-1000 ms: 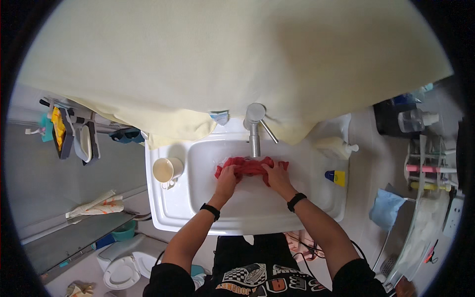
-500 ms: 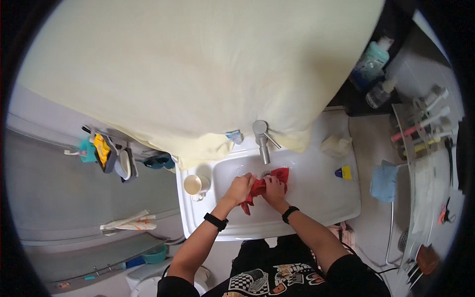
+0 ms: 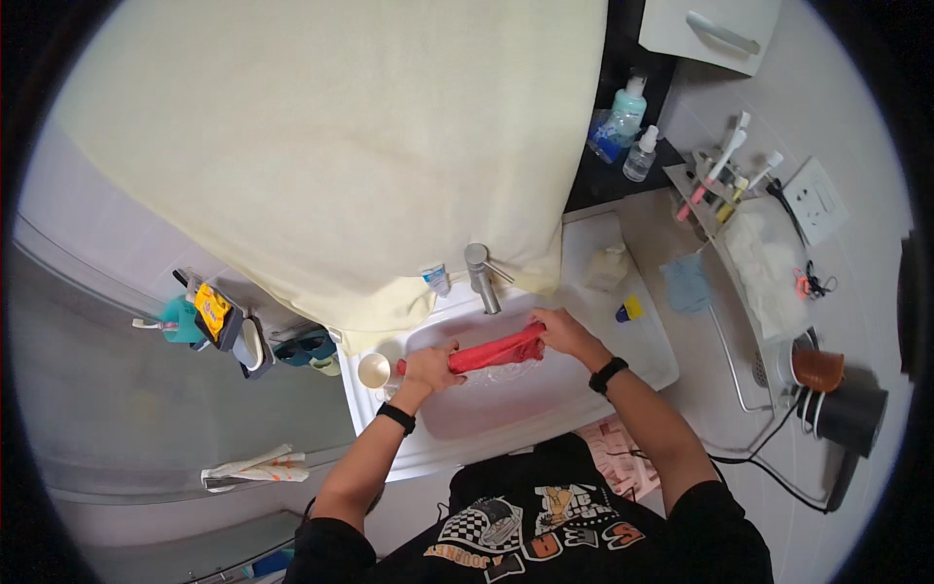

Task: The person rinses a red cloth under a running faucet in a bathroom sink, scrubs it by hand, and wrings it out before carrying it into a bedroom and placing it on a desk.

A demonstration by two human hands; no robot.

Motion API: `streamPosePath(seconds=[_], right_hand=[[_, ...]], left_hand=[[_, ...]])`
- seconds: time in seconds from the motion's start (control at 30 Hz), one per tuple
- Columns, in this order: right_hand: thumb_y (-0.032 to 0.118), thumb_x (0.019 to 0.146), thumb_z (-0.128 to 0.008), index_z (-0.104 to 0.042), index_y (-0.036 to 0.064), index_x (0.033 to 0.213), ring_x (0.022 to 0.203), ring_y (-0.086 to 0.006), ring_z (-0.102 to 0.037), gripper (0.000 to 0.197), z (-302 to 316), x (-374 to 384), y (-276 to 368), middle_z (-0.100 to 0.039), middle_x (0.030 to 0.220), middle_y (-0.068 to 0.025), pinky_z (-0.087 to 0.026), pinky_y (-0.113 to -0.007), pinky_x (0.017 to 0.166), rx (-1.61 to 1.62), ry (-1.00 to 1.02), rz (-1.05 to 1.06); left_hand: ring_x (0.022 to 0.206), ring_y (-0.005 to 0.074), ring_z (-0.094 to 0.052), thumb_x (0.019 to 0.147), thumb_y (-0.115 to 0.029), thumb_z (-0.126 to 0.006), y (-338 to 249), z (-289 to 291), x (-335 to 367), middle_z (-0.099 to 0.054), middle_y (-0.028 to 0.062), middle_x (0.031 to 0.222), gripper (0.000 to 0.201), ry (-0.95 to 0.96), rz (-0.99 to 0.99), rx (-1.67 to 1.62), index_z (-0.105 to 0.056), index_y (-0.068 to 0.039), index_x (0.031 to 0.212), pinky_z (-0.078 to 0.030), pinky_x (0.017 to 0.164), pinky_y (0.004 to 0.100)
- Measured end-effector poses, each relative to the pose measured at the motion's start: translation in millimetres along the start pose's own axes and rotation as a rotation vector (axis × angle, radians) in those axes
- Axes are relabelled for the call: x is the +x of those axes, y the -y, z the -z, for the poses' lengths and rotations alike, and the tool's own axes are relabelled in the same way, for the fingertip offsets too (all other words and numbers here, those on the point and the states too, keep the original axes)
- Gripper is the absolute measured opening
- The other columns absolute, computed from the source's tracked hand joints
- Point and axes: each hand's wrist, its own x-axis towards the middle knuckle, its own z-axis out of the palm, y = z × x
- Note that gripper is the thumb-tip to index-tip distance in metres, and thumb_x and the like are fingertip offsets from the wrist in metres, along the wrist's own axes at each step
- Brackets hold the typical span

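A wet-looking red cloth [image 3: 498, 352] stretches lengthwise between my two hands, just above the basin of the white sink [image 3: 457, 453]. My left hand [image 3: 430, 369] is closed round its left end, close to a cream mug [image 3: 374, 370] on the sink's left ledge. At the cloth's right end my right hand [image 3: 567, 334] grips it with bent fingers. Under the cloth the basin looks pinkish, with ripples or splashes below its middle. The metal faucet [image 3: 481, 276] stands behind the cloth, its spout pointing into the basin.
A small tube [image 3: 435, 279] lies left of the faucet. On the right ledge sit a soap-like pale block [image 3: 606, 268] and a blue-yellow container [image 3: 628, 310]. A cream sheet [image 3: 341, 175] hangs behind the sink. Toothbrushes [image 3: 715, 165] and a hair dryer [image 3: 846, 419] are at the right wall.
Both hands have lifted the red cloth from low in the basin and moved apart, drawing it from a bunch into a long stretch. My view has turned toward the right wall.
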Motion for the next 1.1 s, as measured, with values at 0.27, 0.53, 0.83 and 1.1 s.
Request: streamPosePath(seconds=[0.27,0.53,0.83,1.1], right_hand=[[0.007,0.075,-0.060,-0.064,0.0040,0.095,0.083,-0.0381,-0.064,0.021,31,36,83,-0.066,0.086,-0.0206,-0.050,-0.044,0.075,-0.393,0.012,-0.002],[0.005,0.072,-0.060,-0.063,0.0022,0.088,0.077,-0.0350,-0.064,0.017,58,30,97,-0.066,0.081,-0.0186,-0.050,-0.039,0.069,-0.340,-0.009,0.039],[0.022,0.065,-0.069,-0.065,-0.0014,0.071,0.066,-0.0373,-0.063,0.024,69,44,93,-0.063,0.071,-0.0232,-0.050,-0.041,0.062,-0.325,-0.094,0.068],[0.029,0.060,-0.073,-0.065,0.0000,0.068,0.060,-0.0353,-0.060,0.031,86,53,101,-0.060,0.066,-0.0212,-0.048,-0.040,0.058,-0.558,0.035,-0.040]], left_hand=[[0.085,0.0342,-0.063,0.086,-0.022,-0.061,30,-31,-1,-0.063,0.0130,0.091,0.019,-0.419,-0.159,-0.103,-0.066,-0.012,0.101,-0.052,0.074,0.0449],[0.084,0.0327,-0.067,0.083,0.001,-0.061,8,-11,-9,-0.067,0.0176,0.090,0.033,-0.584,-0.019,-0.924,-0.059,-0.007,0.115,-0.052,0.074,0.0377],[0.078,0.0083,-0.055,0.100,-0.023,-0.049,6,9,-9,-0.062,0.0012,0.088,0.021,-0.271,-0.108,-1.476,-0.057,-0.004,0.098,-0.045,0.075,0.0235],[0.092,0.0354,-0.063,0.074,-0.017,-0.073,-2,22,-24,-0.064,0.0202,0.097,0.051,-0.242,-0.017,-0.445,-0.044,-0.005,0.115,-0.049,0.081,0.0434]])
